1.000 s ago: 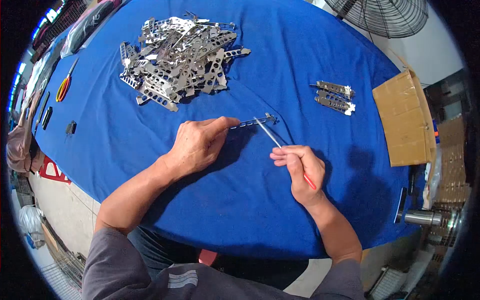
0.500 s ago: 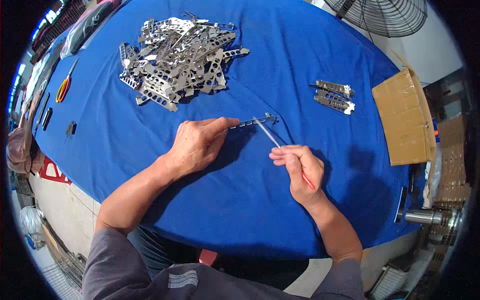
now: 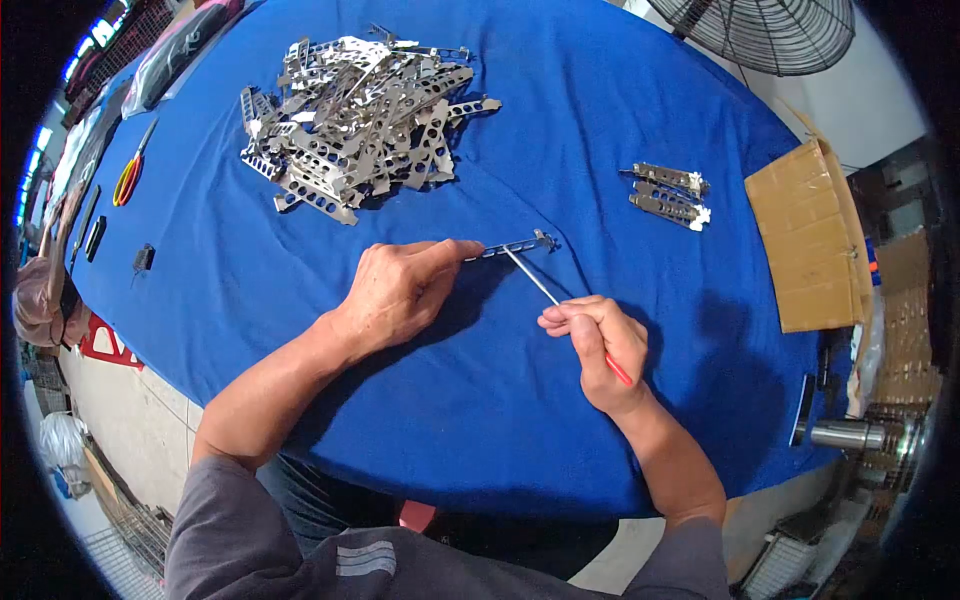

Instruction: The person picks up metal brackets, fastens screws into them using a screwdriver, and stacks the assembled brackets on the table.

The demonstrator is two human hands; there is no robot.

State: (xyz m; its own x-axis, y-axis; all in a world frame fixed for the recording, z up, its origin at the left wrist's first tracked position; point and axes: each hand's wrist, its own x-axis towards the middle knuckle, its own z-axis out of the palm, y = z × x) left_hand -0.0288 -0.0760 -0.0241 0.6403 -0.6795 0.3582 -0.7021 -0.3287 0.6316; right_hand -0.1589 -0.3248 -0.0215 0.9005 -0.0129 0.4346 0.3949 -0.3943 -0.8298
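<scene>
Blue cloth beneath a heap of metal strips, a smaller group, scissors

My cloth-covered worktop is plain deep blue. Toward its far edge, the heaped strips are silver-grey, patterned with rows of round holes; the two strips nearer the right edge match. The strip in my left hand is silver-grey too. My tool has a pale silver shaft and a red handle. By the left edge, the scissors have red-and-yellow handles. At the right edge, the box is brown. My dark grey shirt carries pale stripes.
</scene>
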